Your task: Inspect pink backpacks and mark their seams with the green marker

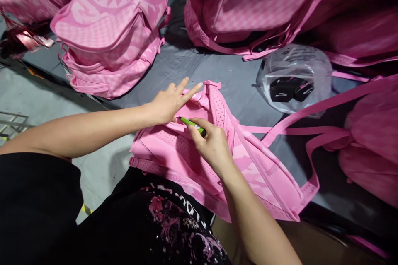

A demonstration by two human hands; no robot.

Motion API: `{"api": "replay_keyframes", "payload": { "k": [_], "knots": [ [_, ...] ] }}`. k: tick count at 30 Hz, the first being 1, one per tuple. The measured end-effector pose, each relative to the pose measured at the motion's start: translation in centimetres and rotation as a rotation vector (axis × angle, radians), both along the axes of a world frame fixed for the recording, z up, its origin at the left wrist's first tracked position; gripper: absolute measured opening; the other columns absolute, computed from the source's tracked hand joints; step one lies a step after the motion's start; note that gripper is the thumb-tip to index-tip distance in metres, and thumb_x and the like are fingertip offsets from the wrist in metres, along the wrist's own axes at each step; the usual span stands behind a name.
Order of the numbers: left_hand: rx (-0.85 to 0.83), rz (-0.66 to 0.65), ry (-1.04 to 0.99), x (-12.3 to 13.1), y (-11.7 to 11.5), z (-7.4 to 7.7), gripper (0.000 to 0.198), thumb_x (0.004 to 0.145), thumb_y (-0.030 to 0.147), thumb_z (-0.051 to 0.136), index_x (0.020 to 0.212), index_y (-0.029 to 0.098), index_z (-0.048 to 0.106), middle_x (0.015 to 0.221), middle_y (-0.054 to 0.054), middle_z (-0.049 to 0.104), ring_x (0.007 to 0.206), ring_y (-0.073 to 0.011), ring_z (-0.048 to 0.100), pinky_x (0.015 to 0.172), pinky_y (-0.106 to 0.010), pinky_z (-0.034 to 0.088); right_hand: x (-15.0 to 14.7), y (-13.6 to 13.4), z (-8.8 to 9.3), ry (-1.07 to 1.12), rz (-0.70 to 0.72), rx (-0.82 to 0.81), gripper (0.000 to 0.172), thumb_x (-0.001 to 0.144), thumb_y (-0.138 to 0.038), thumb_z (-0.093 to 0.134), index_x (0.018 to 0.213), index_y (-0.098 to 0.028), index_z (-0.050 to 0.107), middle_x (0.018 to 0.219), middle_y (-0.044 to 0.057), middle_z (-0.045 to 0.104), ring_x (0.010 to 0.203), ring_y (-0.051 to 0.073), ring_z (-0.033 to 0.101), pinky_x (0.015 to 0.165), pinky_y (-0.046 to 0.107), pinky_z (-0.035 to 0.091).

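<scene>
The right hand [213, 143] grasps a green marker [188, 122] between thumb and fingers, its dark tip pointing left into the folds of a pink bag [161, 149]; whether the tip touches the fabric cannot be told. The left hand [166, 104] lies over the bag's upper part, fingers stretched out and spread, and whether its thumb pinches the cloth is hidden. The bag lies askew on a grey-covered table [238, 91], its lower part overhanging the near edge toward the person's dark clothing. Bare grey covering opens just beyond the fingertips and reaches up between a patterned backpack [115, 29] at left and a larger backpack [248, 8] at the back. The patterned backpack stands close to the table's left edge, with pale floor [115, 169] below. To the right, room is tighter: a clear plastic bag [320, 70] holding black pieces [281, 89] sits behind crossing pink straps [287, 118], and another pink backpack [370, 145] crowds the right side.
</scene>
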State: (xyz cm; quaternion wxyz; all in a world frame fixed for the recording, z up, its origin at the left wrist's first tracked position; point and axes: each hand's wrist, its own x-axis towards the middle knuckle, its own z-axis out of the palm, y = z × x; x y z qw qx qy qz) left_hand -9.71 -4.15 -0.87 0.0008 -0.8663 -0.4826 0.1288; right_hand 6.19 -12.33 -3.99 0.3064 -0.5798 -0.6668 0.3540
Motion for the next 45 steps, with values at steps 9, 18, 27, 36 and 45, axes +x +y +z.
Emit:
{"api": "replay_keyframes", "payload": {
  "k": [9,18,27,36,45],
  "knots": [
    [-0.184,-0.052,-0.044,-1.2,1.1,1.0,0.118,0.077,0.012,0.067,0.157,0.036,-0.016,0.168,-0.015,-0.004,0.146,-0.0401,0.028,0.103,-0.044,0.046,0.1,0.3,0.3,-0.085,0.014,-0.008,0.032,0.091,-0.031,0.057,0.114,-0.019,0.075,0.082,0.007,0.078,0.055,0.016,0.060,0.058,0.027,0.041],
    [-0.305,0.117,-0.430,-4.1,1.7,-0.7,0.111,0.076,0.011,0.065,0.160,0.024,-0.006,0.166,-0.022,-0.001,0.152,-0.0333,0.025,0.111,-0.038,0.039,0.0,0.1,0.7,-0.244,0.000,0.019,0.033,0.093,-0.031,0.054,0.118,-0.021,0.074,0.082,0.009,0.077,0.061,0.021,0.065,0.059,0.029,0.040],
    [-0.375,0.145,-0.265,-3.6,2.5,-0.1,0.109,0.078,0.013,0.064,0.158,0.029,-0.009,0.140,-0.013,0.044,0.098,-0.0176,0.064,0.084,-0.027,0.049,-0.2,0.3,0.7,-0.229,-0.011,0.018,0.034,0.092,-0.034,0.054,0.116,-0.021,0.074,0.068,0.004,0.073,0.051,0.017,0.058,0.054,0.028,0.037],
    [-0.411,0.149,-0.281,-3.5,2.4,-0.2,0.105,0.081,0.013,0.059,0.158,0.031,-0.010,0.143,-0.013,0.040,0.096,-0.0161,0.061,0.083,-0.027,0.048,-1.1,0.9,1.2,-0.292,-0.013,0.051,0.034,0.091,-0.033,0.052,0.113,-0.020,0.075,0.071,0.006,0.074,0.051,0.017,0.058,0.054,0.028,0.037],
    [-0.425,0.156,-0.283,-3.5,2.3,-0.1,0.104,0.083,0.012,0.059,0.157,0.031,-0.011,0.148,-0.014,0.036,0.100,-0.0171,0.061,0.085,-0.028,0.048,-1.9,0.5,1.6,-0.302,0.015,0.040,0.036,0.092,-0.027,0.051,0.120,-0.018,0.073,0.091,0.009,0.078,0.059,0.017,0.063,0.058,0.029,0.042]
  ]
}}
